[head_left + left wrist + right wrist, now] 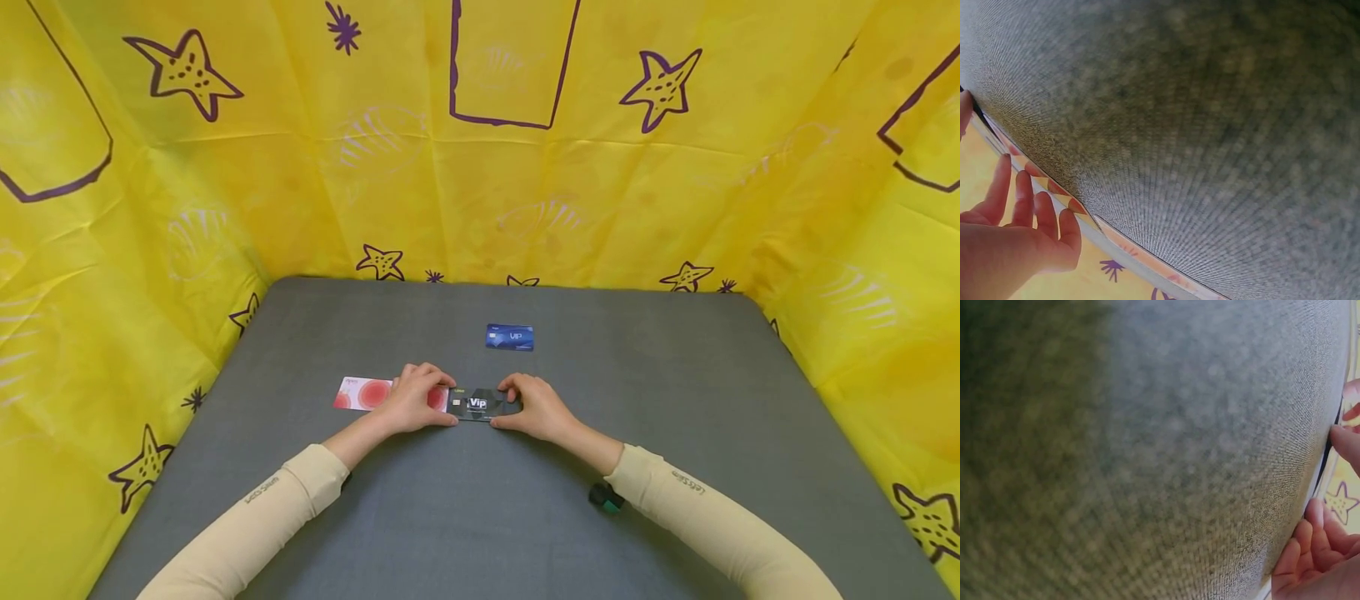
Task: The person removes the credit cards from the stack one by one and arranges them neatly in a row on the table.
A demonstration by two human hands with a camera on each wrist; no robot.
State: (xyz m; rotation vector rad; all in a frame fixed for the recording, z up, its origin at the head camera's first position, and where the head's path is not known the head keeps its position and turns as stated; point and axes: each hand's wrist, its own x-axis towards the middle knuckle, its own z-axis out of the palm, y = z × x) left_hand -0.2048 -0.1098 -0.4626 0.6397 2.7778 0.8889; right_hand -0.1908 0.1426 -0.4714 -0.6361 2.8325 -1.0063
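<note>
In the head view, a dark card marked "Vip" (pixel 477 403) lies flat near the middle of the grey table, between both hands. My left hand (pixel 411 400) grips its left end, thumb at the near edge and index finger at the far corner. My right hand (pixel 536 407) holds its right end the same way, covering part of it. Left of the left hand lies a white card with red circles (pixel 362 393). More red-and-white card surface (pixel 438 398) shows under the left hand's fingers, right beside the dark card.
A blue VIP card (pixel 510 337) lies farther back on the grey table (pixel 465 517). Yellow cloth walls (pixel 480 192) with starfish drawings enclose the table at the back and both sides. A small black-and-green device (pixel 605 498) sits beneath the right sleeve's cuff.
</note>
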